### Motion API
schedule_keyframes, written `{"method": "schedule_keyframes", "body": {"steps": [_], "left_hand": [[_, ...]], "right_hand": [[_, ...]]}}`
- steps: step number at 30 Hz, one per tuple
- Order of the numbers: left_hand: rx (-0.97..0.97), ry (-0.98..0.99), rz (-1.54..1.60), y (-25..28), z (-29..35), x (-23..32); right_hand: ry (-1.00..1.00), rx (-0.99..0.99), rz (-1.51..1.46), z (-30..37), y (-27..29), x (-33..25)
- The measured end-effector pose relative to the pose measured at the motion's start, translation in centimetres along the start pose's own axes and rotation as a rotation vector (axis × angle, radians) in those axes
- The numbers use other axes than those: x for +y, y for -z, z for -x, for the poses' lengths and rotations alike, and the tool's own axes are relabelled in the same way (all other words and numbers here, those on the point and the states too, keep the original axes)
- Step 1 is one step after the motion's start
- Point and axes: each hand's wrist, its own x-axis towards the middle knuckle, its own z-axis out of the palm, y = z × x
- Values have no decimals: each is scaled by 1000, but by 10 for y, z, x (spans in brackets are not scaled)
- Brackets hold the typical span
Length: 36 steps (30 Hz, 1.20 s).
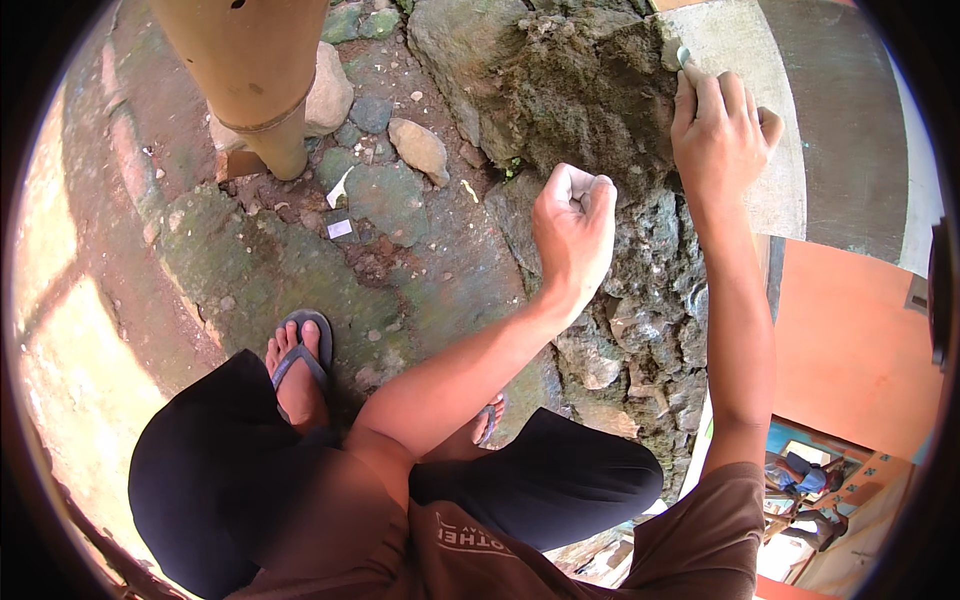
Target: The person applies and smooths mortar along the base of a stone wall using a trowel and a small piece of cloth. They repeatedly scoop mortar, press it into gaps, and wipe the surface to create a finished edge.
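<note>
My right hand (725,130) reaches up to the edge of a pale plastered slab (745,45). A small, flat, pale-green shiny piece (683,55) shows at the tips of its pinched thumb and fingers, over the slab's left edge; its kind is too small to tell. My left hand (575,235) is curled into a fist over the rough stone wall (600,110). Its fingers are coated whitish, and what lies in the palm, if anything, is hidden.
A thick bamboo post (250,70) stands at the upper left, near loose stones (418,150). Mossy stone ground (290,260) lies under my sandalled feet. At right are an orange wall (860,340) and, lower down, people (800,475) in the distance.
</note>
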Motion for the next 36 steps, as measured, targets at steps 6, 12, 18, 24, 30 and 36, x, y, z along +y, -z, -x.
{"method": "schedule_keyframes", "body": {"steps": [6,12,18,24,30,36], "left_hand": [[-9,-10,-24,2,6,-9],[-15,-5,13,-1,-5,10],[24,-150,-63,6,-4,-13],[9,-54,-4,12,-14,-11],[70,-31,60,14,-27,-9],[-7,-39,-39,11,-8,-22]], "right_hand": [[-62,-146,-8,46,37,-2],[-38,-38,-8,18,8,2],[-24,-36,-36,21,15,-1],[-76,-186,44,76,60,10],[-2,-50,-12,28,30,11],[-67,-183,-5,83,59,10]]}}
